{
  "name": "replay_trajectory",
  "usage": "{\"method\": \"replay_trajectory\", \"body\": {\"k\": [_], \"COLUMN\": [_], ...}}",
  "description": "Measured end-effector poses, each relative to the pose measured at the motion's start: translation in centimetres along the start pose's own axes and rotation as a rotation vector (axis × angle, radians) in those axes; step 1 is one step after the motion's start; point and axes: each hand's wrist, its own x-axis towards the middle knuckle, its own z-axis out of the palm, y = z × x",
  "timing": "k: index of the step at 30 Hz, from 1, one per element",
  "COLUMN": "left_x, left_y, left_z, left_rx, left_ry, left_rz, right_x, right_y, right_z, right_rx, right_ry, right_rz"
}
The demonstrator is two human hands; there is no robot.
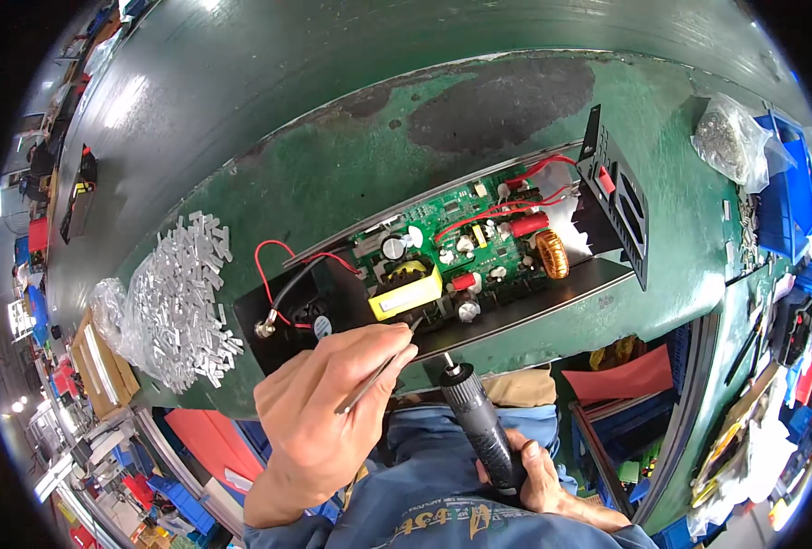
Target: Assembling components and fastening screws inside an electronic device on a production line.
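The long, channel-shaped black metal housing [575, 291] lies before you on the worn green tabletop [333, 183]; all places below refer to it. Within the housing sits a green printed circuit board [447, 217], carrying a yellow-wrapped rectangular block component [406, 295] left of its middle and a ring-shaped coil of copper wire [553, 254] toward its right end. Your left hand [333, 403], raised over the housing's near-left edge, has its fingertips pinched together on a slender pointed grey metal tool [366, 388]. The tool's tip is at the near side of the yellow block; whether they touch cannot be told. Your right hand [536, 471], well apart from the left, is wrapped around a black cylindrical power screwdriver [481, 425] on the near side of the housing, its bit directed at the near edge. At the housing's right end stands a tilted black slotted metal panel [621, 206]. Thin red insulated wires [274, 244] loop at its left end, beyond which lies a heap of small pale-grey rectangular pieces [186, 302].
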Motion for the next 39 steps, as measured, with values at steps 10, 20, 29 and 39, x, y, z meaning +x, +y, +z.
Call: {"method": "replay_trajectory", "body": {"k": [10,20,29,39], "left_x": [-0.2,-0.2,0.0,-0.1], "left_y": [0.1,0.7,1.6,1.2], "left_z": [0.6,1.0,0.5,0.6], "left_rx": [0.072,0.144,0.094,0.075], "left_ry": [0.063,0.07,0.007,0.008], "left_rz": [0.069,0.041,-0.035,-0.012], "right_x": [0.0,0.1,0.1,0.0], "right_y": [-0.2,-0.7,-0.6,-0.8], "right_z": [-1.0,-1.1,-1.0,-1.0], "right_rx": [-0.103,-0.087,-0.097,-0.12], "right_ry": [-0.025,-0.014,0.023,0.041], "right_rz": [0.0,0.021,0.024,0.044]}}
